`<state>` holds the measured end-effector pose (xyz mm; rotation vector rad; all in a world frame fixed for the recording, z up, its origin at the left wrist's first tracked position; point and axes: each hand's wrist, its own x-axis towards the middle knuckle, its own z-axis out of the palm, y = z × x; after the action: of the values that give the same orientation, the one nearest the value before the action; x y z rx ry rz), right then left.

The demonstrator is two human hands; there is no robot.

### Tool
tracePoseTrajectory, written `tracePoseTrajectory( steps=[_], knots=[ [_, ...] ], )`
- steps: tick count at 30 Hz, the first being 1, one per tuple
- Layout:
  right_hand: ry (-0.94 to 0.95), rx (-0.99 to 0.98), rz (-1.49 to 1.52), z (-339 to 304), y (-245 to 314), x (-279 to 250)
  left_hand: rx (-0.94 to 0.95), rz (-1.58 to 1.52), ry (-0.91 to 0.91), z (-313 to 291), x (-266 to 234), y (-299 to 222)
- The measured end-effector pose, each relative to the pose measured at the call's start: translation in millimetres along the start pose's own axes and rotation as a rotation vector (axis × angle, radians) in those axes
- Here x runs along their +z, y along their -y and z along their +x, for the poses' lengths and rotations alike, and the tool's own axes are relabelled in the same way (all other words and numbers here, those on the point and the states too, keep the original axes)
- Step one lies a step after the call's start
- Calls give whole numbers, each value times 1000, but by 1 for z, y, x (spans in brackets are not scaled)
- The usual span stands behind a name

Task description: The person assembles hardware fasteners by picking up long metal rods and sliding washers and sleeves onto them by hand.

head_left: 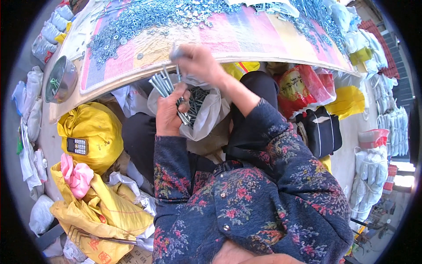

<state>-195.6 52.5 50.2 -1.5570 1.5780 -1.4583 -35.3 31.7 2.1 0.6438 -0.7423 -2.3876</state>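
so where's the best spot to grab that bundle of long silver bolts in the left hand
Probably around the middle of the shanks, coming from the right side. The bundle of long silver metal bolts fans out with heads up toward the board edge, while the left hand wraps the lower part over the open grey plastic bag. The right hand is at the heads.

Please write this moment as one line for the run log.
left hand: holds bundle of bolts | right hand: blurred, on bundle top | below: open white plastic bag | board: washers
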Motion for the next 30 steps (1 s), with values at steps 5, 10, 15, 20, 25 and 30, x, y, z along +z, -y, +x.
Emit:
tracePoseTrajectory(
  steps=[5, 10, 15, 20, 25, 30],
  knots=[
    [80, 192, 78, -31, 14, -15, 182, 104, -207, 3, 3, -1],
    [-395, 99, -919, 37, -60, -96, 102, 151, -142, 5, 7, 3],
    [-406, 107, -1144, 75, -85, -89, 94, 168, -97, 4, 13, 6],
    [-197, 161, -701, 62, -73, -110, 78, 225, -101, 5, 15, 4],
    [-103, 102, -233, 29, -23, -67, 87, 180, -97, 0, 10, 0],
    [105, 95, -342, 31, -8, -74, 110, 214, -76, -6, 13, -1]
  ],
)
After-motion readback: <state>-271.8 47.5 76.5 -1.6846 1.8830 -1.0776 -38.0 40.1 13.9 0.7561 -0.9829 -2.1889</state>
